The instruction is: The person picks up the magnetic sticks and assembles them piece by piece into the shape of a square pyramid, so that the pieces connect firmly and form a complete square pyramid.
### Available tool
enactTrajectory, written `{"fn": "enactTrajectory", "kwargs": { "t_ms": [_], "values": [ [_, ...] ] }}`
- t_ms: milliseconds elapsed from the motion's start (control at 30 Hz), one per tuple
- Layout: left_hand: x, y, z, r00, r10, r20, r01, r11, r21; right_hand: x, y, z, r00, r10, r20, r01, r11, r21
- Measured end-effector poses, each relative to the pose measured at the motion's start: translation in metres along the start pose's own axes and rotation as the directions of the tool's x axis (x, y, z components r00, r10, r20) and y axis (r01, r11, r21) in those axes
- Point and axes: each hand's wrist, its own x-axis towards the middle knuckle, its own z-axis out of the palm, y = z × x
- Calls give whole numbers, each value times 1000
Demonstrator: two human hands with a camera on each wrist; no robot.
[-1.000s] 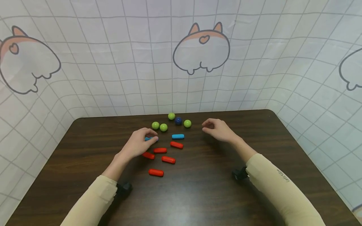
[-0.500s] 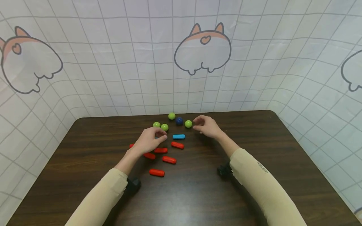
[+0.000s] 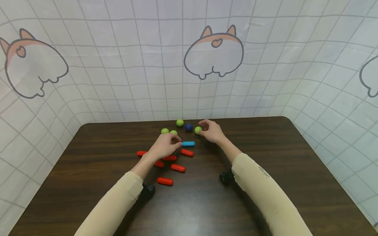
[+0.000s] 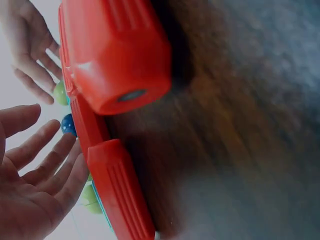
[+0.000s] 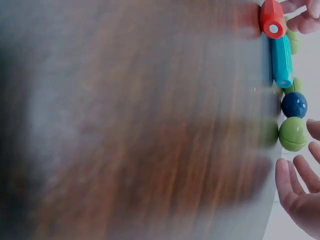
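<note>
Right hand [image 3: 212, 131]: Thumb and fingers apart, curved about the rightmost green ball [image 3: 198, 130] toward the far side of a dark table [image 3: 251, 147]; no grip shows, and whether a fingertip grazes it I cannot tell.
Left hand [image 3: 163, 144]: Fingers bent, thumb parted from them, nothing seen between; it hovers at the left end of a blue stick [image 3: 189, 144], contact unclear.
Navy ball [image 3: 188, 127]: Sits just left of that green ball, leaving the right fingers little spare room.
Far edge: A rear green ball [image 3: 180, 122] rests closest to the hanging cloth [image 3: 136, 82]; a knock from a neighbour could, to my eye, send it off the back.
Rolling risk: A fingertip landing on one side of the rightmost ball, rather than both sides together, would likely push it into the navy one.
Red sticks [image 3: 178, 168]: Six lie in front, some partly hidden by the left hand and wrist; a low sweep of that forearm could scatter them.
Front pair of green balls [image 3: 165, 130]: Just beyond the left fingers, easily nudged should the knuckles drift forward.
</note>
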Motion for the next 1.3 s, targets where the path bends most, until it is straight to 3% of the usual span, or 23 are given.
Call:
{"fn": "enactTrajectory", "kwargs": {
  "t_ms": [400, 933, 1300],
  "values": [
    [11, 5, 11, 1000, -21, 14, 20, 998, 63, 6, 2, 4, 1000, -29, 11, 30, 995, -93],
    [21, 11, 18, 998, -25, 50, 18, 992, 123, -17, 4, -11, 993, -35, 116, 48, 992, -117],
    [25, 9, 22, 998, -41, 53, 32, 989, 146, -31, 8, -18, 990, -30, 141, 47, 992, -120]
  ]
}}
